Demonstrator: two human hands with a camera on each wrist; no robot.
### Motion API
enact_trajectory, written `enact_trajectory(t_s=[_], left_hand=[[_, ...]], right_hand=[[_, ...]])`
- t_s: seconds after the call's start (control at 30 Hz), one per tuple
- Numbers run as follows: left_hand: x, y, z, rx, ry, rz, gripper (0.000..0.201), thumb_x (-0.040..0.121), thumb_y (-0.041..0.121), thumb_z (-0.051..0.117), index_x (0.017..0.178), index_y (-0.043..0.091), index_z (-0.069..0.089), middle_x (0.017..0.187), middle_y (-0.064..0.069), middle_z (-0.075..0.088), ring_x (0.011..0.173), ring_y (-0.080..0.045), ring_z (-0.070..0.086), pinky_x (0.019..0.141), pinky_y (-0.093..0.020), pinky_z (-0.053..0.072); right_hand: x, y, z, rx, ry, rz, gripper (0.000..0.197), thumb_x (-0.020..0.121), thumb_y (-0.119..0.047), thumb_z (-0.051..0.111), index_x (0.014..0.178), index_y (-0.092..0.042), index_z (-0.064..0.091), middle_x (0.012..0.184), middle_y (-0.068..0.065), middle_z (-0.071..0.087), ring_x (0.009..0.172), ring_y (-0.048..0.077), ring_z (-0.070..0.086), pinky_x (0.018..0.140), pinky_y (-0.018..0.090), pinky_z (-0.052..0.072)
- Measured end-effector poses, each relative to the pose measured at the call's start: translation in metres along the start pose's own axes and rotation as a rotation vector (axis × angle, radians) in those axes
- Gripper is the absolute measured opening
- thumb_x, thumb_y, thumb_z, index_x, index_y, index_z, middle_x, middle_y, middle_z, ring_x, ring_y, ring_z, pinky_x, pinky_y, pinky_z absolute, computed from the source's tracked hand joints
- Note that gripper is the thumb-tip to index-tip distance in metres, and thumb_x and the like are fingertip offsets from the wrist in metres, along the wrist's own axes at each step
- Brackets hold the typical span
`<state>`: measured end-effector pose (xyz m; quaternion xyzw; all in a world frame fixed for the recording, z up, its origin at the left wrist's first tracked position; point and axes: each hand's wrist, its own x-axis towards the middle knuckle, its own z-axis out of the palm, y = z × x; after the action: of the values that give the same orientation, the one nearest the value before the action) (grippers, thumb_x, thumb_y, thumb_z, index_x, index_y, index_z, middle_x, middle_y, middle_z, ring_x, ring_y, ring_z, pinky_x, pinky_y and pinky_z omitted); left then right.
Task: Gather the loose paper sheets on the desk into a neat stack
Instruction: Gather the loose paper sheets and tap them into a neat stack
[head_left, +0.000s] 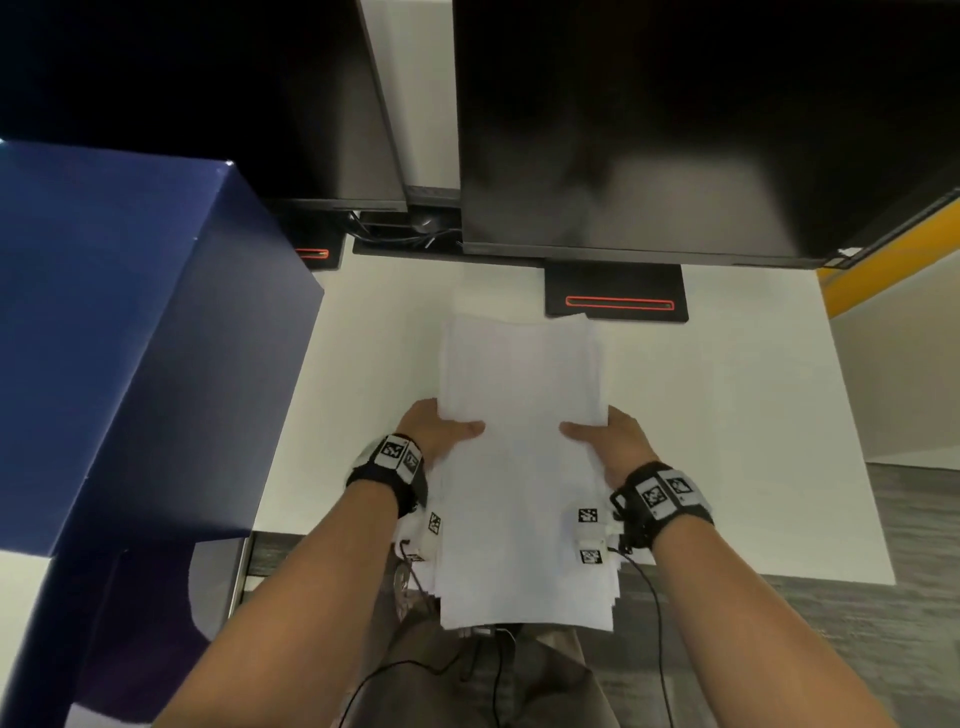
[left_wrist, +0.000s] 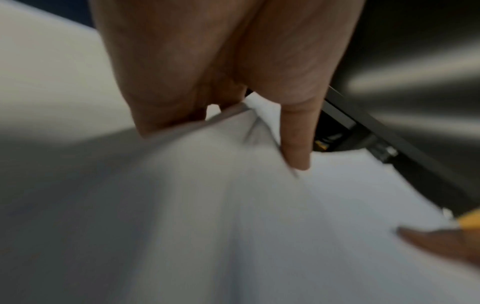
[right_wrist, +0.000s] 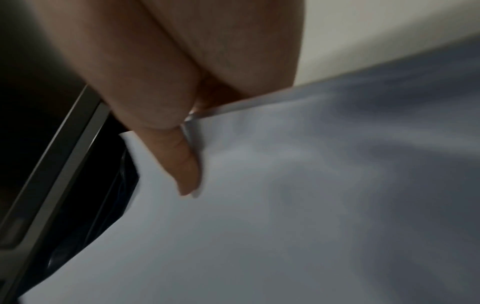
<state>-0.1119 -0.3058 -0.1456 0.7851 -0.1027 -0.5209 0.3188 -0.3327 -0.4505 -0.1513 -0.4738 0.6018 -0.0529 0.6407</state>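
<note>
A thick bundle of white paper sheets (head_left: 522, 467) is held above the white desk (head_left: 727, 415), its near end hanging past the desk's front edge. Its edges are slightly uneven, most at the near end. My left hand (head_left: 441, 428) grips the bundle's left edge, thumb on top and fingers hidden beneath. On the opposite edge my right hand (head_left: 608, 436) grips the same way. In the left wrist view my thumb (left_wrist: 296, 144) presses on the paper sheets (left_wrist: 259, 226). The right wrist view shows my thumb (right_wrist: 182, 164) lying on the paper sheets (right_wrist: 285, 205).
Two dark monitors (head_left: 649, 130) stand at the back of the desk, one stand base (head_left: 615, 296) just beyond the paper. A tall blue box (head_left: 130, 338) stands on the left. A yellow strip (head_left: 883, 249) runs at the far right. Cables hang from my wrists.
</note>
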Motion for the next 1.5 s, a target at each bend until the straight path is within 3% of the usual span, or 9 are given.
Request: enact_trajectory(t_s=[0.17, 0.43, 0.63, 0.77, 0.93, 1.1, 1.23, 1.33, 1.5], left_hand=[[-0.053, 0.04, -0.021, -0.179, -0.059, 0.279, 0.039, 0.081, 0.017, 0.08, 0.118, 0.016, 0.066, 0.105, 0.001, 0.075, 0.091, -0.008, 0.072, 0.079, -0.023, 0.057], [-0.142, 0.122, -0.048, -0.247, 0.127, 0.858, 0.026, 0.083, 0.008, 0.075, 0.101, 0.027, 0.07, 0.094, 0.018, 0.075, 0.093, 0.001, 0.07, 0.078, -0.014, 0.053], [-0.122, 0.114, -0.039, -0.225, 0.13, 0.822, 0.039, 0.07, 0.005, 0.086, 0.103, 0.019, 0.07, 0.09, 0.016, 0.076, 0.089, -0.001, 0.072, 0.077, -0.018, 0.057], [-0.089, 0.084, -0.028, -0.136, 0.191, 0.669, 0.047, 0.064, 0.021, 0.092, 0.105, 0.023, 0.069, 0.099, 0.007, 0.074, 0.095, -0.006, 0.07, 0.089, -0.031, 0.057], [-0.085, 0.087, -0.029, -0.179, 0.204, 0.742, 0.102, 0.069, 0.004, 0.088, 0.145, 0.036, 0.029, 0.11, -0.001, 0.066, 0.102, 0.013, 0.059, 0.088, -0.009, 0.047], [-0.099, 0.109, -0.041, -0.01, 0.246, 0.83, 0.038, 0.073, 0.012, 0.085, 0.107, 0.016, 0.069, 0.094, 0.015, 0.069, 0.083, 0.013, 0.065, 0.077, -0.019, 0.056], [-0.103, 0.12, -0.046, -0.184, 0.34, 0.933, 0.072, 0.064, 0.027, 0.092, 0.124, 0.006, 0.058, 0.115, -0.003, 0.068, 0.106, -0.008, 0.066, 0.088, -0.025, 0.056], [-0.113, 0.117, -0.044, -0.191, 0.351, 0.955, 0.087, 0.067, 0.012, 0.089, 0.14, 0.017, 0.043, 0.119, 0.002, 0.064, 0.11, -0.002, 0.062, 0.092, -0.017, 0.052], [-0.095, 0.096, -0.03, -0.171, 0.193, 0.696, 0.041, 0.067, 0.011, 0.089, 0.098, 0.027, 0.068, 0.094, 0.011, 0.073, 0.087, 0.001, 0.07, 0.083, -0.029, 0.059]], right_hand=[[-0.059, -0.042, -0.013, 0.002, -0.003, -0.35, 0.035, 0.079, -0.017, 0.08, 0.11, -0.024, 0.067, 0.102, -0.007, 0.075, 0.086, 0.003, 0.073, 0.073, 0.021, 0.058], [-0.135, -0.138, -0.036, 0.147, 0.134, -0.876, 0.016, 0.082, -0.006, 0.076, 0.095, -0.016, 0.074, 0.087, -0.016, 0.077, 0.087, 0.003, 0.073, 0.077, 0.015, 0.054], [-0.11, -0.116, -0.04, 0.123, 0.056, -0.793, 0.042, 0.077, -0.012, 0.081, 0.117, -0.008, 0.068, 0.11, 0.0, 0.076, 0.103, 0.014, 0.072, 0.089, 0.029, 0.057], [-0.089, -0.092, -0.032, 0.051, 0.078, -0.716, 0.03, 0.074, -0.005, 0.083, 0.1, -0.018, 0.076, 0.1, -0.004, 0.078, 0.095, 0.014, 0.073, 0.094, 0.044, 0.055], [-0.085, -0.095, -0.028, 0.044, 0.075, -0.742, 0.032, 0.077, -0.001, 0.079, 0.09, -0.03, 0.075, 0.094, -0.01, 0.078, 0.095, 0.011, 0.073, 0.095, 0.039, 0.054], [-0.1, -0.115, -0.03, 0.084, 0.063, -0.875, 0.038, 0.079, 0.003, 0.076, 0.101, -0.027, 0.071, 0.099, -0.008, 0.075, 0.096, 0.003, 0.07, 0.087, 0.02, 0.053], [-0.107, -0.128, -0.034, 0.165, 0.1, -0.968, 0.038, 0.077, -0.006, 0.08, 0.113, -0.006, 0.069, 0.108, 0.01, 0.074, 0.101, 0.019, 0.07, 0.089, 0.03, 0.056], [-0.111, -0.128, -0.038, 0.099, 0.16, -0.944, 0.029, 0.074, -0.035, 0.083, 0.076, -0.009, 0.07, 0.073, 0.019, 0.07, 0.064, 0.022, 0.061, 0.066, 0.04, 0.055], [-0.092, -0.108, -0.031, 0.046, -0.003, -0.728, 0.033, 0.074, -0.012, 0.084, 0.102, -0.023, 0.071, 0.097, -0.008, 0.077, 0.095, 0.012, 0.073, 0.081, 0.025, 0.059]])
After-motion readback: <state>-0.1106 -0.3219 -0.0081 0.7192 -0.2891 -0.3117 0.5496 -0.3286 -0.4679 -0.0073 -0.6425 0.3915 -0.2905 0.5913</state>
